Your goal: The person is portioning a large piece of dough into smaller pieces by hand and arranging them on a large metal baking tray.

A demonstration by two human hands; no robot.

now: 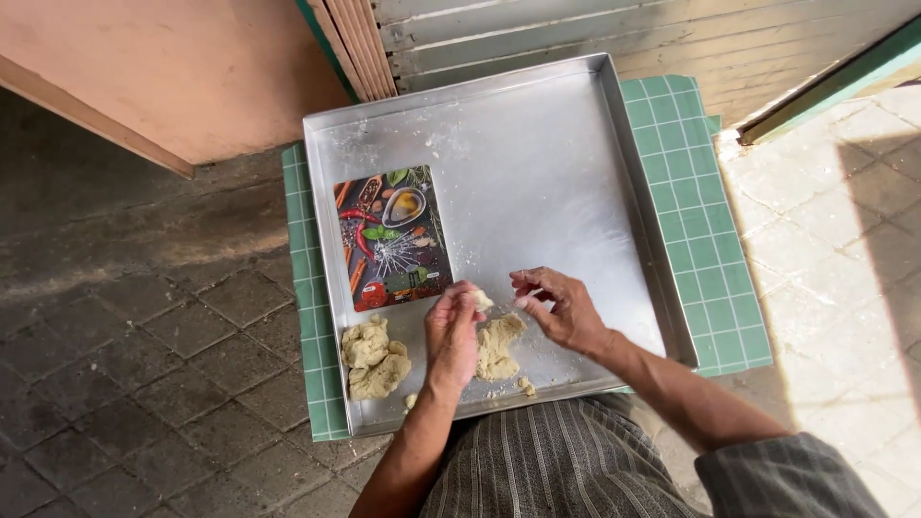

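Note:
A large square metal tray lies on a green checked cloth. My left hand pinches a small piece of pale dough above a flattened dough lump near the tray's front edge. My right hand hovers just right of that piece, fingers spread, fingertips close to it. A bigger pile of dough rests in the tray's front left corner. A flat kitchen scale with a cracked glass top printed with spices lies in the tray behind the pile.
Small dough crumbs lie by the tray's front rim. The tray sits on a paved floor, dark and shaded at left, sunlit at right. A wall and a slatted wooden door stand behind it. My striped clothing fills the bottom.

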